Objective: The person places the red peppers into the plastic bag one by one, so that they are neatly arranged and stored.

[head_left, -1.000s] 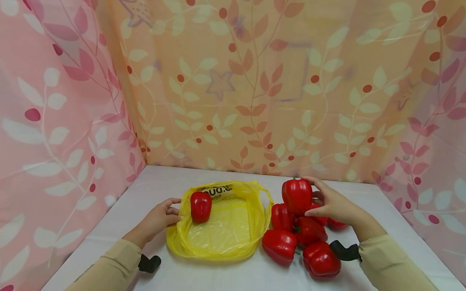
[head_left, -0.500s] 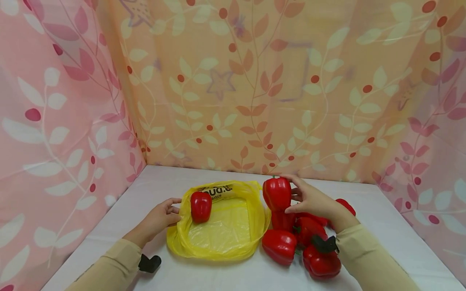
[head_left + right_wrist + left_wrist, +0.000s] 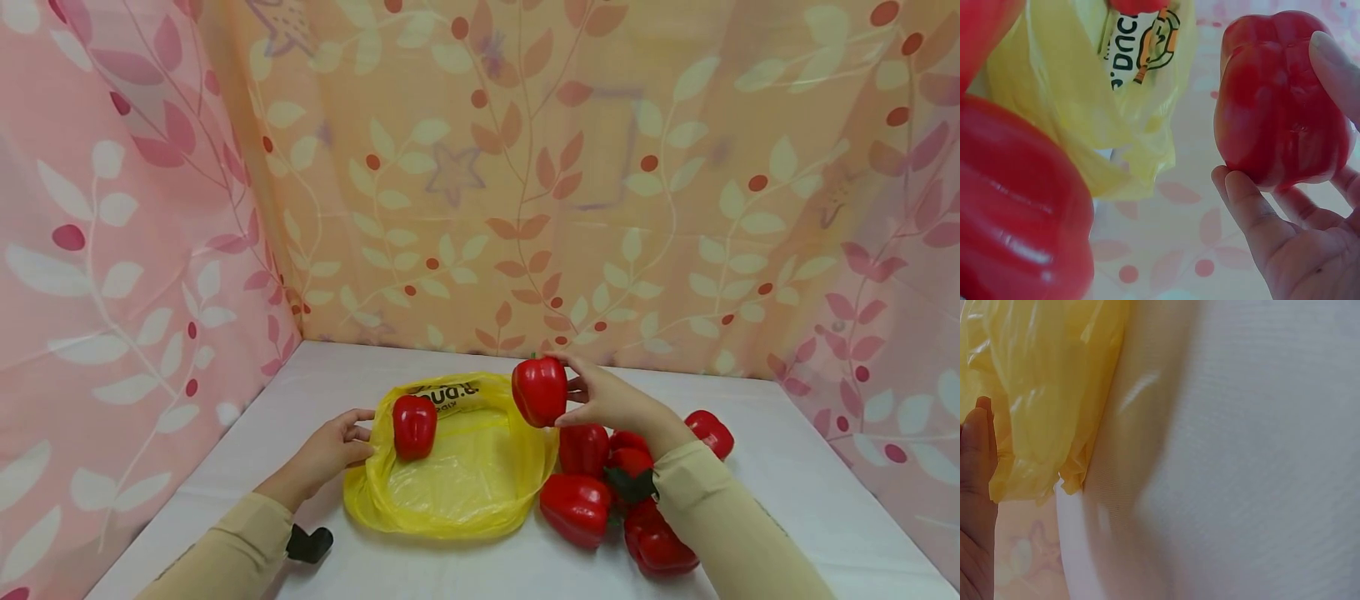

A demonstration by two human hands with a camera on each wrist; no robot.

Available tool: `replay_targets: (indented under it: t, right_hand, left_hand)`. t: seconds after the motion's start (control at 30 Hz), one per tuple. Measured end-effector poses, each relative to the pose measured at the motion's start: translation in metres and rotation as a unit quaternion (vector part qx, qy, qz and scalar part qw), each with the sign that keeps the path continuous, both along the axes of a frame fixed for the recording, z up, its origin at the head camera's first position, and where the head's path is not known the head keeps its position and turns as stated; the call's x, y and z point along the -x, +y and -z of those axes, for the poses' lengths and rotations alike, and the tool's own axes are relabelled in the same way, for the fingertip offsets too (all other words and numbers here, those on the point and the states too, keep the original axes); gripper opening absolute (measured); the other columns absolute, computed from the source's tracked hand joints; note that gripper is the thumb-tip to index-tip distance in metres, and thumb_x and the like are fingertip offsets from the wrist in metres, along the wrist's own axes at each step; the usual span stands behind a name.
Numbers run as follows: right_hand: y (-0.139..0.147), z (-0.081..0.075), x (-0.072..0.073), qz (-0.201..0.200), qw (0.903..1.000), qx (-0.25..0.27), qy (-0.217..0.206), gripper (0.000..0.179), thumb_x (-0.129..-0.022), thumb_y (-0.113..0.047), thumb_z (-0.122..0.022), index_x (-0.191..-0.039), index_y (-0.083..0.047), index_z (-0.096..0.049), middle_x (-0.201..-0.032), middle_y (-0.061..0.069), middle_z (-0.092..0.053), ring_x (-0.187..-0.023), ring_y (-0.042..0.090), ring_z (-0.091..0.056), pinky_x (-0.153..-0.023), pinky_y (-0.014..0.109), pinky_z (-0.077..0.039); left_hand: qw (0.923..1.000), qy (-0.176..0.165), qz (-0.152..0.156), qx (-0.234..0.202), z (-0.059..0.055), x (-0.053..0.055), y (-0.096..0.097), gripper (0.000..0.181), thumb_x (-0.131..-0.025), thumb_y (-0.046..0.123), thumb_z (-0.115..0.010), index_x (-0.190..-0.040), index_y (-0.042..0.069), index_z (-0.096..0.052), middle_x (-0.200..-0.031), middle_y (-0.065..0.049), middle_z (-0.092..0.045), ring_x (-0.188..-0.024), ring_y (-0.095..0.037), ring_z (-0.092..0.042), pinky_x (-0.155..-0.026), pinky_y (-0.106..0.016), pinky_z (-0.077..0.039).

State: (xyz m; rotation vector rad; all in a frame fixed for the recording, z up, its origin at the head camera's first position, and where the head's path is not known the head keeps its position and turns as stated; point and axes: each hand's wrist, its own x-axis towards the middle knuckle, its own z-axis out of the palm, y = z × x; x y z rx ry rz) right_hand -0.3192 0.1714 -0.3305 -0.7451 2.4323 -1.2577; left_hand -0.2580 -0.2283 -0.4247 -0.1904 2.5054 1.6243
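Dim, blurry left wrist view.

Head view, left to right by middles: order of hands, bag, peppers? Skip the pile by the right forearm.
left hand → yellow bag, with one pepper in its left part → held pepper → right hand → rightmost pepper

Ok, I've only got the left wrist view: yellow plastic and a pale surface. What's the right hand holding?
Observer: The right hand grips a red pepper, raised at the right side of the yellow bag.
Operator: Anything inside the bag?
Observer: Yes, one pepper inside, near its left edge.
Operator: And outside?
Observer: Several loose peppers sit on the white table, to the bag's right.
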Motion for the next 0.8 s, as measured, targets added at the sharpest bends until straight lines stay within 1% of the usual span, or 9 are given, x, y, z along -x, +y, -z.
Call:
replay_targets:
  t: [0.13,0.37,0.5,0.67,0.8]
  right_hand:
    - [-0.008,0.0,0.003,-0.02,0.9997,-0.003,0.016,0.091,-0.067,-0.024,-0.081,-0.138,-0.039,-0.027,-0.133,0.001,-0.04,-0.116,0.03,-0.049,-0.082,0.038,-0.052]
    - [-0.023,0.001,0.008,-0.048,0.9985,0.001,0.025,0.088,-0.068,-0.023,-0.08,-0.138,-0.033,-0.027,-0.134,0.004,-0.039,-0.117,0.034,-0.048,-0.081,0.039,-0.053]
    - [-0.032,0.005,0.011,-0.059,0.9977,0.01,0.031,0.087,-0.068,-0.022,-0.08,-0.137,-0.036,-0.029,-0.133,0.002,-0.04,-0.115,0.031,-0.05,-0.083,0.04,-0.051]
    - [-0.044,0.013,0.014,-0.063,0.9976,0.022,0.016,0.088,-0.067,-0.02,-0.08,-0.137,-0.039,-0.029,-0.132,-0.001,-0.041,-0.114,0.027,-0.052,-0.084,0.039,-0.051]
    - [-0.054,0.016,0.016,-0.067,0.9974,0.027,0.004,0.088,-0.068,-0.017,-0.08,-0.137,-0.037,-0.029,-0.134,0.0,-0.038,-0.114,0.027,-0.052,-0.087,0.039,-0.05]
  left_hand:
    - [1.0,0.001,0.0,0.001,0.0,0.0,0.0,0.053,-0.082,0.008,-0.065,-0.13,0.014,-0.044,-0.096,-0.007,-0.06,-0.084,-0.018,-0.059,-0.079,-0.035,-0.053]
    - [1.0,0.001,0.001,-0.003,0.001,0.001,-0.001,0.053,-0.082,0.009,-0.065,-0.131,0.014,-0.044,-0.096,-0.007,-0.061,-0.084,-0.018,-0.059,-0.08,-0.035,-0.053]
    - [1.0,0.0,0.001,-0.002,0.002,0.001,-0.001,0.053,-0.082,0.009,-0.065,-0.131,0.014,-0.044,-0.096,-0.007,-0.061,-0.084,-0.018,-0.059,-0.08,-0.035,-0.053]
    - [1.0,-0.001,0.001,-0.001,0.003,0.001,-0.001,0.053,-0.082,0.009,-0.065,-0.13,0.014,-0.044,-0.095,-0.007,-0.061,-0.084,-0.018,-0.059,-0.08,-0.035,-0.053]
    - [1.0,-0.002,0.001,-0.002,0.003,0.002,-0.002,0.054,-0.082,0.009,-0.066,-0.131,0.014,-0.044,-0.095,-0.007,-0.061,-0.084,-0.018,-0.059,-0.08,-0.035,-0.053]
